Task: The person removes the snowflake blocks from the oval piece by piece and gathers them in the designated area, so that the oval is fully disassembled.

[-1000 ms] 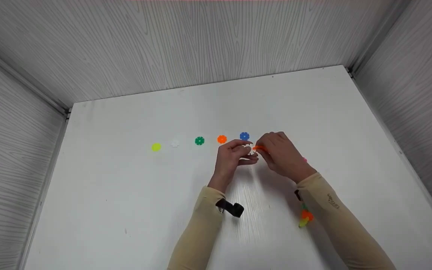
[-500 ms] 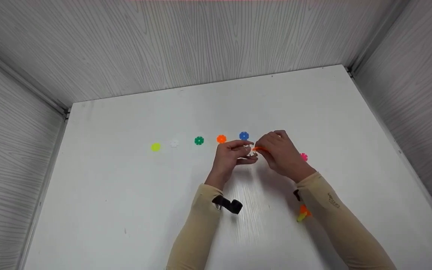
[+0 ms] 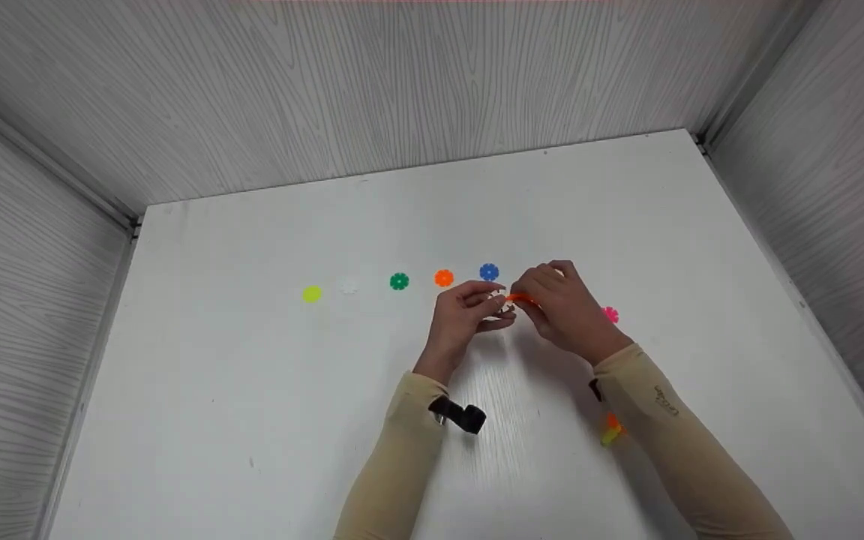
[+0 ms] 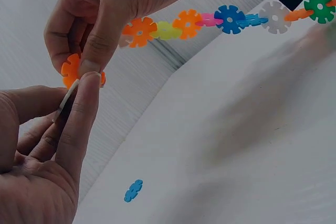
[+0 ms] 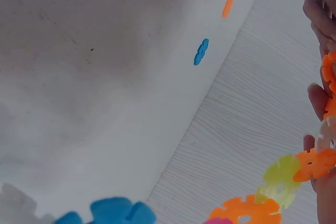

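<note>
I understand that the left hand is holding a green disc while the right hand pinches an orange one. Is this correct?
Not quite. The left hand holds a white disc, not a green one, as the left wrist view shows. The right hand does pinch an orange disc.

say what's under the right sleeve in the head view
Beneath the right sleeve, an orange piece and a yellow piece peek out; whatever else is underneath is covered.

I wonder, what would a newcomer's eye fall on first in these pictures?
Probably the multicoloured chain of linked discs, upper right in the left wrist view. Then the left hand and right hand, close together in the head view, and the row of loose discs on the table.
</note>
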{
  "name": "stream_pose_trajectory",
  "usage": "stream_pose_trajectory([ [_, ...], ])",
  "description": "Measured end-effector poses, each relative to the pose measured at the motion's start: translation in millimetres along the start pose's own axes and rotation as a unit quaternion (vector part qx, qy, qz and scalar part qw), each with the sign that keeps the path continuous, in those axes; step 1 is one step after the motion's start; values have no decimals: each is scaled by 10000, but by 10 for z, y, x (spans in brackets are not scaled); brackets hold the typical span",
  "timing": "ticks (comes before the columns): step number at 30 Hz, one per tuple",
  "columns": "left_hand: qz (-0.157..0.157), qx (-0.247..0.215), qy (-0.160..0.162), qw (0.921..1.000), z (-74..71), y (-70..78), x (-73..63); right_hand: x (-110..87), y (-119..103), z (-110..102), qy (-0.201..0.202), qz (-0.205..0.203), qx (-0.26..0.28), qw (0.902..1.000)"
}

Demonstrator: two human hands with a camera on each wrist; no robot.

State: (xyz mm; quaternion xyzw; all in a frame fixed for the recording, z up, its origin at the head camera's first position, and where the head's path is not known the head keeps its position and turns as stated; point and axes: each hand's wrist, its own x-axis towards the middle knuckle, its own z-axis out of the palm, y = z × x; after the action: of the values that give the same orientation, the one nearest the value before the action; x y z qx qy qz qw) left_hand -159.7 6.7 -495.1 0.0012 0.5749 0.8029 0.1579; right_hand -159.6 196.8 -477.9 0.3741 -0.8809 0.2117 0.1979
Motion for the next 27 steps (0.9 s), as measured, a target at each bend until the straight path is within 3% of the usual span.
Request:
stream_pose_trajectory([
  [9, -311, -112, -86, 9994, -35, 34, 6, 8, -23, -13, 43, -130, 177, 9997],
  [22, -534, -147, -158, 9983, -69, 18, -8, -49, -56, 23, -170, 306, 553, 9979],
  [27, -500, -8, 18, 9987, -55, -10, -8, -63, -50, 48, -233, 369, 568, 9974],
])
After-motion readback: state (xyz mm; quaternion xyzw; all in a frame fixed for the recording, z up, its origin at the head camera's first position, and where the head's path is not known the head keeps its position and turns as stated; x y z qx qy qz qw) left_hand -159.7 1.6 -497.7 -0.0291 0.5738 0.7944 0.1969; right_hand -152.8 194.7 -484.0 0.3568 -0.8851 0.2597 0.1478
